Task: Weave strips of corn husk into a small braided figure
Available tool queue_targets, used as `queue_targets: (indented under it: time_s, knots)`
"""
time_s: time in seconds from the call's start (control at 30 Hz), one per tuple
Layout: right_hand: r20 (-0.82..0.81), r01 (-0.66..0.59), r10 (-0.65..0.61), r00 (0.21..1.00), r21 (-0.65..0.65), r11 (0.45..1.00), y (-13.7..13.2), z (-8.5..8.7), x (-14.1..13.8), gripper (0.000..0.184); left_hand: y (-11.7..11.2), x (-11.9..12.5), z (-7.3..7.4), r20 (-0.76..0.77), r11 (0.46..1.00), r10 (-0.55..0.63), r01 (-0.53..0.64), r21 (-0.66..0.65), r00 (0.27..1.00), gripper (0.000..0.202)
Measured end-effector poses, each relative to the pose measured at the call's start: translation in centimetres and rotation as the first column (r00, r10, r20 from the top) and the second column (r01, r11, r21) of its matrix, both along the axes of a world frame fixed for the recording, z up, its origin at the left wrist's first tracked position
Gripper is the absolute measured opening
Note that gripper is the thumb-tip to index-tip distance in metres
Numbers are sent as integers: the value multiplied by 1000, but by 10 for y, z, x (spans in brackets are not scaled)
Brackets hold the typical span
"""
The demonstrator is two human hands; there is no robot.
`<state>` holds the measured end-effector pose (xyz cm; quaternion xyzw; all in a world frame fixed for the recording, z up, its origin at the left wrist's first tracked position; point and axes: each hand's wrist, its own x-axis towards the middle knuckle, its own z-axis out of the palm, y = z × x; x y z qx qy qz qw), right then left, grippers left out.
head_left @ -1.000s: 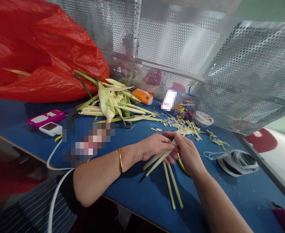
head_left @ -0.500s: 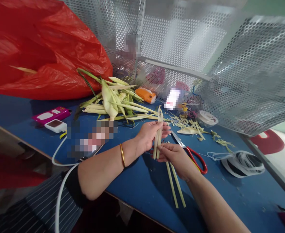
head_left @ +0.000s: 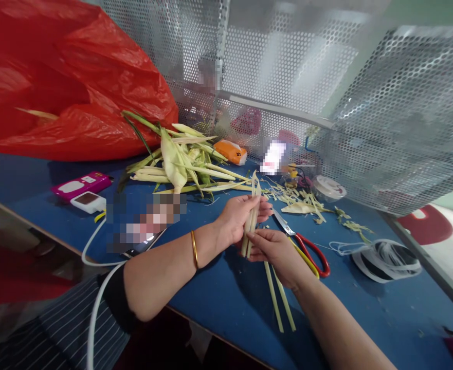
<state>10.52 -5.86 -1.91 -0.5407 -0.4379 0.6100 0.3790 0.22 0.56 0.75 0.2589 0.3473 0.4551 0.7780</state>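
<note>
Pale folded corn husk strips (head_left: 252,221) stand nearly upright between my hands. My left hand (head_left: 237,215) grips their upper part with the thumb across the front, its fingers behind. Lower down, my right hand (head_left: 272,250) pinches the strips near their bottom end between thumb and fingers. Two thin, pale green rolled strips (head_left: 274,298) lie on the blue table (head_left: 218,293) below my right hand. Just right of that hand are red-handled scissors (head_left: 311,252), blades pointing toward my left fingers, with something yellow beside the handle. A heap of corn husks (head_left: 176,159) lies beyond my left hand.
A big red plastic bag (head_left: 75,87) fills the back left. A magenta device (head_left: 80,184), a white cabled gadget (head_left: 88,201) and a phone (head_left: 145,245) lie at left. Husk scraps (head_left: 307,205) and a white string spool (head_left: 386,262) are at right. A perforated metal panel (head_left: 284,67) stands behind.
My right hand has shifted slightly left along the strips, and their lower end has tilted a little left. Both hands keep their hold.
</note>
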Motion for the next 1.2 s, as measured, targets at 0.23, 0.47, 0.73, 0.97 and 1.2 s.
queue_targets:
  time_s: [0.23, 0.47, 0.73, 0.97, 1.2]
  knots:
    - [6, 37, -37, 999, -6, 999, 0, -3, -3, 52, -3, 3, -1, 24, 999, 15, -14, -38, 1000, 18]
    - [61, 14, -14, 998, -1, 1000, -1, -4, -1, 53, 1, -3, -3, 21, 998, 7, -8, 57, 1000, 21]
    - [381, -83, -26, 924, 265, 961, 4, 3, 21, 46, 9, -9, -1, 37, 999, -43, 42, 23, 998, 25]
    - [949, -238, -113, 295, 188, 953, 9, 15, 57, 17, 13, -10, -2, -56, 994, -56, 51, -97, 997, 28]
    - [982, -292, -36, 185, 90, 952, 12, -3, 43, 15, 9, -7, -8, -119, 986, -144, 133, -98, 982, 27]
